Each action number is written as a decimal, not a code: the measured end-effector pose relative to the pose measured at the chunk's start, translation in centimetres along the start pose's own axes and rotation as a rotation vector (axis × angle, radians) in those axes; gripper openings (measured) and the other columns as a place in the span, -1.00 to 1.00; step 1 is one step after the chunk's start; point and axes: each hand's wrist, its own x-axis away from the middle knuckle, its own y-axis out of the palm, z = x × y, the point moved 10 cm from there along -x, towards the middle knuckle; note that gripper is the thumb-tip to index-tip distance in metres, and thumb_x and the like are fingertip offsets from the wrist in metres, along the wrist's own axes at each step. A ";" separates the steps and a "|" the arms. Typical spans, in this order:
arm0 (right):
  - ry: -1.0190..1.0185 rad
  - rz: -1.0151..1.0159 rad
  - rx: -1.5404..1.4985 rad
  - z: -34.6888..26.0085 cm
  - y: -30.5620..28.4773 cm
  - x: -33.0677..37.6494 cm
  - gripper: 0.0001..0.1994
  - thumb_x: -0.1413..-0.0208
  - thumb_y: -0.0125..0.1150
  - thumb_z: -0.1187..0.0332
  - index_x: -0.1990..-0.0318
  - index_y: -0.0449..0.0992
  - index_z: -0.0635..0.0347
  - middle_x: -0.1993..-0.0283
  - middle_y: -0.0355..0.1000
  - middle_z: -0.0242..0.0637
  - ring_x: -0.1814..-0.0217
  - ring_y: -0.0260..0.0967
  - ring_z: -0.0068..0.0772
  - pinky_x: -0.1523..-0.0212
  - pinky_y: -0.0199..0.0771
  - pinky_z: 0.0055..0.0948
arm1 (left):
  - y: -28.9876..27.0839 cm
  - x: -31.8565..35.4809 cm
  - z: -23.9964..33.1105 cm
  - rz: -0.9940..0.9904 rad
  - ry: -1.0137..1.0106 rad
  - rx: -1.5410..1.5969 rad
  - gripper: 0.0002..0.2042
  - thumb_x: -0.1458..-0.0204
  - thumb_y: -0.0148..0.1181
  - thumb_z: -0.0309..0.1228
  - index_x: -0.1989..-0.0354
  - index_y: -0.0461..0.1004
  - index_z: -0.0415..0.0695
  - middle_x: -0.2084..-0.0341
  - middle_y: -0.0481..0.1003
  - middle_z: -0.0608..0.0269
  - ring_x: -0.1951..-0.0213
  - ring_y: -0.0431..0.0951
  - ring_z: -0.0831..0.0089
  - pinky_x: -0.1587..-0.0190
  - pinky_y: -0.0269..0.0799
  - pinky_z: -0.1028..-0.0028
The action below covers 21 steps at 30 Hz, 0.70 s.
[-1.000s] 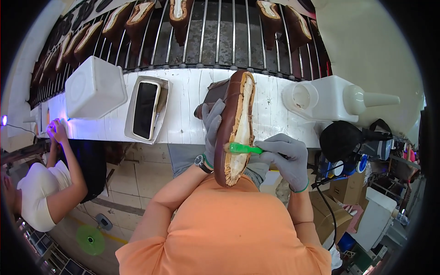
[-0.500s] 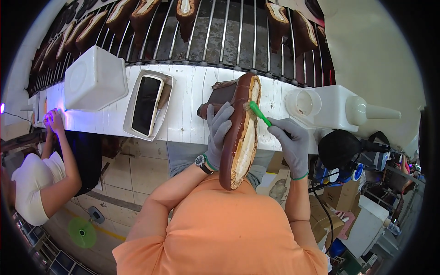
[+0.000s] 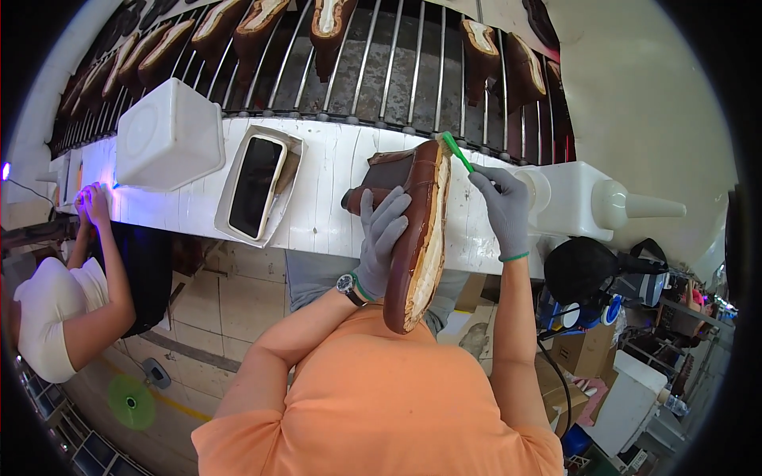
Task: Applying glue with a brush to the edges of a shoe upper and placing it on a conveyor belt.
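Observation:
A brown leather boot (image 3: 408, 246) lies on its side over the near edge of the white bench, its pale, unsoled underside facing right. Wrapped round its upper is my left hand (image 3: 382, 238), in a grey glove with a watch at the wrist. My right hand (image 3: 503, 208), gloved too, is closed on a green-handled brush (image 3: 459, 152), which looks like a toothbrush. The brush head is at the far end of the boot's underside, by the heel; whether the bristles touch it I cannot tell. Right of that hand stands a translucent cup (image 3: 536, 194), partly hidden by it.
On the white bench (image 3: 321, 202) are a phone (image 3: 258, 186) in a shallow box, a white plastic container (image 3: 171, 135) and a white jug (image 3: 579, 198). Beyond runs a roller conveyor (image 3: 389, 67) carrying several boots. A co-worker (image 3: 71, 305) sits at the left; a black lamp-like shade (image 3: 583, 260) hangs right.
My right hand and the brush have moved away from me, from the middle of the boot's underside to its heel end. My left hand keeps its hold. The whole view has shifted slightly.

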 end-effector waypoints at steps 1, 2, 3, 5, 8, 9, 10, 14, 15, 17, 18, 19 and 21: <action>0.032 -0.052 -0.010 -0.5 0.3 0.4 -0.80 -0.07 0.35 0.36 0.17 0.67 0.23 0.52 0.46 -0.45 0.48 0.19 -0.74 0.48 0.15 -0.60 | -0.2 -0.2 0.0 -0.004 -0.011 0.000 -0.44 -0.08 0.20 -0.44 -0.23 0.09 -0.06 -0.26 0.23 -0.04 -0.29 0.28 -0.08 -0.39 -0.29 -0.23; 0.065 -0.100 -0.015 -1.1 0.3 0.9 -0.80 -0.06 0.35 0.36 0.18 0.68 0.22 0.53 0.44 -0.47 0.49 0.17 -0.75 0.49 0.12 -0.60 | -0.3 -0.3 0.1 -0.007 -0.020 0.006 -0.44 -0.08 0.20 -0.45 -0.23 0.09 -0.06 -0.26 0.23 -0.04 -0.29 0.28 -0.08 -0.39 -0.29 -0.24; 0.061 -0.102 -0.015 -1.7 -0.3 1.5 -0.80 -0.06 0.35 0.36 0.18 0.68 0.22 0.53 0.44 -0.47 0.49 0.17 -0.75 0.49 0.12 -0.60 | -0.3 -0.2 0.0 -0.004 -0.018 0.003 -0.44 -0.08 0.20 -0.45 -0.23 0.09 -0.06 -0.26 0.23 -0.04 -0.29 0.28 -0.08 -0.39 -0.29 -0.24; 0.096 -0.300 -0.001 -2.4 0.3 3.5 -0.80 -0.04 0.35 0.37 0.17 0.69 0.20 0.54 0.39 -0.51 0.51 0.08 -0.75 0.51 0.04 -0.59 | -0.5 0.1 -0.1 0.012 -0.003 0.016 -0.43 -0.07 0.21 -0.44 -0.24 0.08 -0.06 -0.26 0.23 -0.04 -0.29 0.28 -0.08 -0.39 -0.29 -0.23; 0.114 -0.311 -0.095 -3.3 0.3 4.6 -0.79 -0.03 0.35 0.38 0.17 0.69 0.19 0.57 0.34 -0.52 0.53 0.01 -0.73 0.51 0.00 -0.57 | -0.5 0.2 -0.2 0.018 -0.008 0.002 -0.42 -0.07 0.21 -0.44 -0.25 0.08 -0.05 -0.27 0.22 -0.04 -0.29 0.28 -0.08 -0.39 -0.29 -0.23; 0.122 -0.296 -0.106 -3.3 0.3 4.5 -0.79 -0.03 0.35 0.37 0.16 0.69 0.19 0.58 0.33 -0.51 0.54 0.00 -0.73 0.52 0.00 -0.56 | -0.5 0.3 -0.2 0.018 -0.008 0.004 -0.42 -0.07 0.21 -0.44 -0.25 0.08 -0.05 -0.27 0.22 -0.04 -0.29 0.28 -0.08 -0.39 -0.29 -0.23; 0.119 -0.276 0.021 -3.1 0.2 3.6 -0.79 -0.05 0.33 0.34 0.18 0.69 0.22 0.56 0.39 -0.45 0.52 0.10 -0.74 0.49 0.08 -0.59 | -0.6 0.1 -0.1 0.017 -0.010 0.002 -0.42 -0.07 0.21 -0.43 -0.25 0.08 -0.05 -0.27 0.22 -0.04 -0.29 0.28 -0.08 -0.39 -0.29 -0.23; 0.017 -0.099 -0.024 -0.9 0.7 -0.3 -0.79 -0.08 0.31 0.33 0.20 0.68 0.25 0.52 0.48 -0.38 0.48 0.22 -0.75 0.47 0.16 -0.62 | -0.2 -0.3 0.0 -0.004 -0.002 0.005 -0.41 -0.08 0.21 -0.42 -0.26 0.07 -0.05 -0.28 0.22 -0.04 -0.30 0.27 -0.07 -0.39 -0.29 -0.22; -0.006 -0.076 0.009 -0.8 0.5 -0.7 -0.79 -0.08 0.30 0.33 0.21 0.68 0.27 0.49 0.51 -0.38 0.47 0.25 -0.75 0.46 0.19 -0.62 | 0.0 -0.3 -0.1 -0.013 -0.003 0.012 -0.41 -0.09 0.20 -0.42 -0.26 0.07 -0.05 -0.28 0.22 -0.04 -0.30 0.26 -0.07 -0.39 -0.29 -0.22; -0.037 -0.064 0.034 -1.5 0.4 -0.8 -0.79 -0.09 0.30 0.33 0.22 0.67 0.28 0.47 0.54 -0.37 0.46 0.28 -0.75 0.46 0.21 -0.62 | -0.2 -0.5 0.0 -0.006 -0.018 0.002 -0.42 -0.09 0.20 -0.42 -0.27 0.07 -0.05 -0.27 0.22 -0.05 -0.30 0.26 -0.07 -0.38 -0.28 -0.22; 0.012 -0.131 -0.012 -1.5 0.6 -0.3 -0.80 -0.09 0.30 0.34 0.23 0.67 0.29 0.47 0.54 -0.40 0.47 0.27 -0.75 0.46 0.20 -0.63 | -0.3 -0.6 -0.1 -0.004 -0.034 0.002 -0.42 -0.09 0.19 -0.42 -0.27 0.07 -0.05 -0.27 0.23 -0.05 -0.30 0.27 -0.07 -0.38 -0.27 -0.23; 0.063 -0.197 -0.056 -1.8 0.8 0.5 -0.80 -0.10 0.29 0.34 0.24 0.67 0.30 0.46 0.54 -0.42 0.48 0.26 -0.75 0.46 0.20 -0.63 | -0.4 -0.5 -0.1 -0.002 -0.034 -0.001 -0.42 -0.09 0.19 -0.42 -0.27 0.07 -0.05 -0.27 0.23 -0.05 -0.30 0.27 -0.07 -0.38 -0.27 -0.23; 0.117 -0.256 -0.045 -2.0 0.4 2.1 -0.81 -0.08 0.32 0.35 0.25 0.68 0.29 0.46 0.54 -0.46 0.48 0.25 -0.76 0.47 0.19 -0.64 | -0.3 -0.3 -0.4 -0.021 -0.032 0.022 -0.41 -0.09 0.20 -0.42 -0.27 0.07 -0.05 -0.27 0.22 -0.07 -0.30 0.27 -0.06 -0.38 -0.26 -0.22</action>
